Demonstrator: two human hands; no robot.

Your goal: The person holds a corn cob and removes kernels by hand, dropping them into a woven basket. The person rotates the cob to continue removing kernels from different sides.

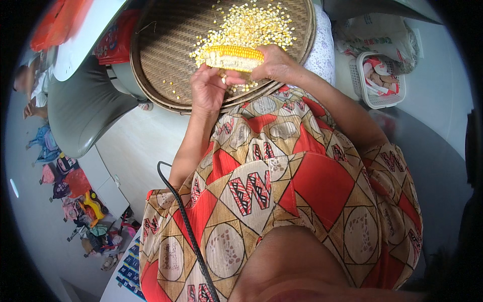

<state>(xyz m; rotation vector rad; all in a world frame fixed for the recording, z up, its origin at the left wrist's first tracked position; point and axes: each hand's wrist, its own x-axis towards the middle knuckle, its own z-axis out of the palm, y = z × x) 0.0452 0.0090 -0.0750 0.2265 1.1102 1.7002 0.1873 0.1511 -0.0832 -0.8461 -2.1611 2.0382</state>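
Observation:
A partly shelled corn cob [234, 58] lies level above a round woven bamboo tray [169, 49]. Its upper side still carries yellow kernels, while a pale band without kernels runs along the side towards me. My right hand [273, 65] grips the cob's right end. Palm up, my left hand [209, 85] is under the left part, its fingers curled near the cob; a loose kernel shows at the fingers. Whether these fingers press on the cob is not plain. Loose corn kernels [253, 24] are heaped behind the cob, and a few more lie at the tray's left.
Left of the tray stand a grey chair [88, 109] and a white table [85, 37]. A white plastic basket [383, 100] holding a red and white bag is at the right, beside a plastic bag [381, 37]. Another person is at the far left edge. A black cable crosses my patterned clothing.

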